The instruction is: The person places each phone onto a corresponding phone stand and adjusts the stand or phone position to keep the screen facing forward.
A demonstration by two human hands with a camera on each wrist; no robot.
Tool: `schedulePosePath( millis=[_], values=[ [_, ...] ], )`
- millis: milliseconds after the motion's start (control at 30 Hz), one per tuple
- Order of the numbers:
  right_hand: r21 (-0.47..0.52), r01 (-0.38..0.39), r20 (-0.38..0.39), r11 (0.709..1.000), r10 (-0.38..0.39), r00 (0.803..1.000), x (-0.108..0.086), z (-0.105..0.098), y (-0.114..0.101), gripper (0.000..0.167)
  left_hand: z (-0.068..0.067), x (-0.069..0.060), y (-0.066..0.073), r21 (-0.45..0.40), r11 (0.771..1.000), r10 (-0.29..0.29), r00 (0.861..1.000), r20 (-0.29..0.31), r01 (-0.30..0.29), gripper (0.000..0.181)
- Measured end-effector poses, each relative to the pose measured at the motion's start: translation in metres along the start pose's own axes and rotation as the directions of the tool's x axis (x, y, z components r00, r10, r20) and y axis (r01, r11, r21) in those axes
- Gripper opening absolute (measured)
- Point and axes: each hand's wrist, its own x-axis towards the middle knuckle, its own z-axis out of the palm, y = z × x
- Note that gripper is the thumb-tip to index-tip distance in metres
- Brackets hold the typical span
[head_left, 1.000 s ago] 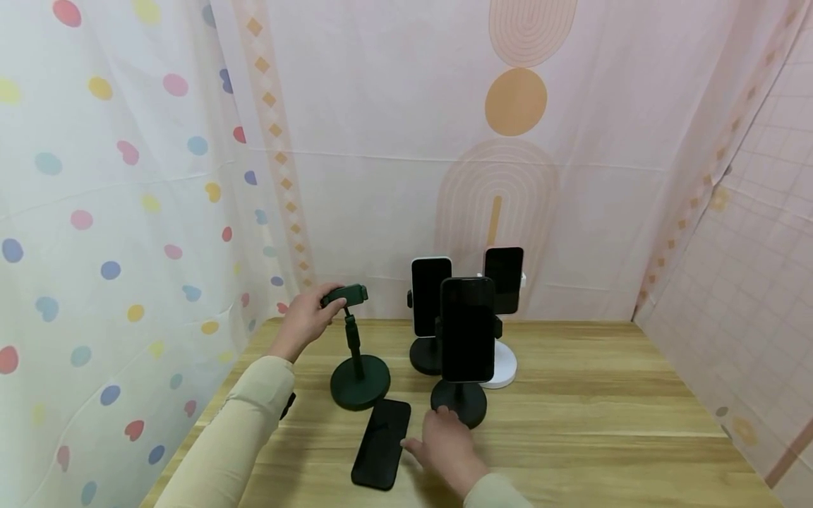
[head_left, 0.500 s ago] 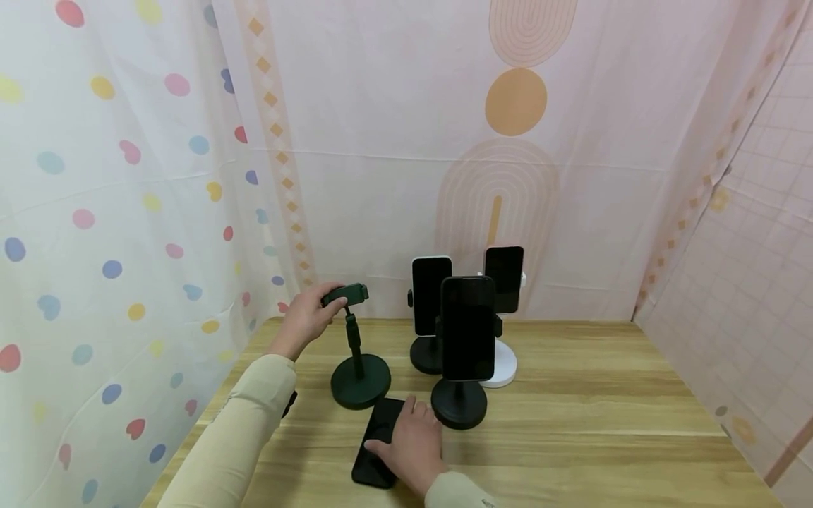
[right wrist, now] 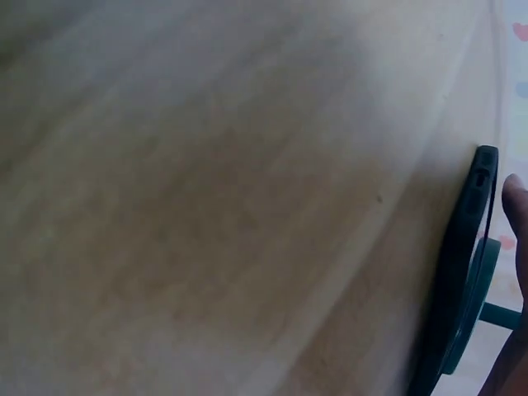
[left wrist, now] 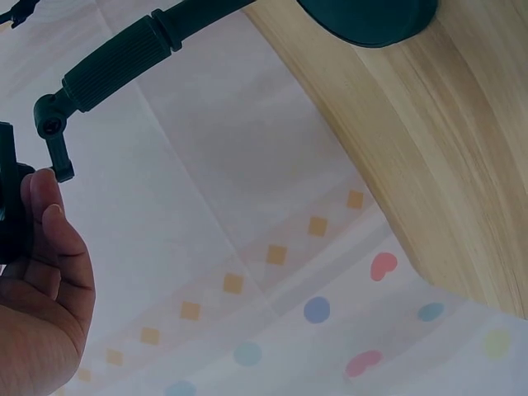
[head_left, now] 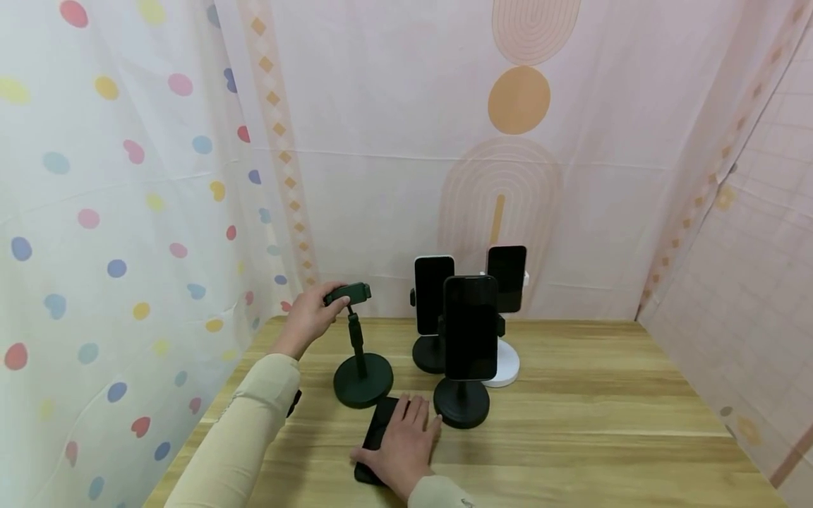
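My left hand (head_left: 308, 319) grips the clamp head (head_left: 353, 293) of a dark green phone stand (head_left: 363, 381). In the left wrist view the stand's ribbed stem (left wrist: 120, 63) slants up from the fingers. A black smartphone (head_left: 379, 425) lies face up on the table, just in front of the green base. Over this phone my right hand (head_left: 405, 450) is spread, its fingers nearly straight, covering much of the screen. In the right wrist view the thumb (right wrist: 516, 202) stands apart from the phone's edge (right wrist: 462, 247).
Right of the green stand, a black phone (head_left: 471, 328) stands upright in a black holder. Behind it are a white-edged phone (head_left: 434, 296) on a black stand and another phone (head_left: 507, 277) on a white stand (head_left: 504, 363). Patterned curtains (head_left: 356, 106) surround the wooden table (head_left: 591, 395).
My right hand has moved left from beside the front black stand to over the lying phone, its fingers spreading. The left hand keeps its grip on the green stand's clamp.
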Motion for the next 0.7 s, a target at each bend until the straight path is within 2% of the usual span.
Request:
schedulePosePath(
  millis=[300,500,700],
  values=[
    [0.022,-0.002,0.088,1.0,0.0,0.996,0.001,0.0,-0.005,0.126,-0.001,0.001,-0.001,0.0,1.0,-0.004,1.0,-0.003,0.004,0.041],
    [0.052,0.016,0.159,0.998,-0.025,0.987,0.0,-0.007,0.005,0.123,-0.001,0.0,0.0,-0.008,1.0,-0.018,1.0,-0.001,0.018,0.042],
    [0.095,0.053,0.161,0.994,-0.068,0.985,-0.002,-0.012,0.02,0.12,0.001,0.0,0.002,-0.106,0.994,-0.03,1.0,0.004,0.03,0.039]
  ],
)
